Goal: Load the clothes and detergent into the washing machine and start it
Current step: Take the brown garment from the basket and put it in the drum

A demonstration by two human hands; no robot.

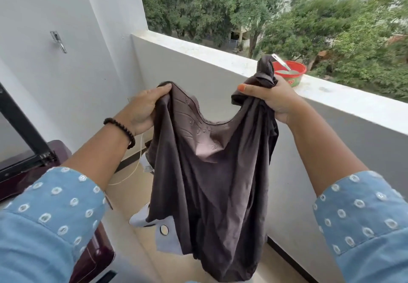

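Washer: maroon top-loader, only its corner in view, far left of the garment; the black-framed lid stands raised, so the tub is presumably open. The tub's contents cannot be seen.
Left hand: clamped on the garment's left top edge, thumb over the fabric; a bead bracelet sits on the wrist.
Garment: dark brown, embroidered at the neckline, stretched between both hands and hanging free above the floor, not in the washer.
Grey cloth: pale piece with a round eyelet, on the floor just behind the garment's lower left edge; apparently still to be loaded.
Right hand: fist wrapped round the garment's bunched right top corner, which sticks up above the knuckles.
Tub: red, on the parapet just right of and behind the garment's top corner, with a scoop in pale powder; probably the detergent, not yet dosed.
Progress: early, by my reading. This garment is held up but not loaded; detergent, closing the lid and starting remain.
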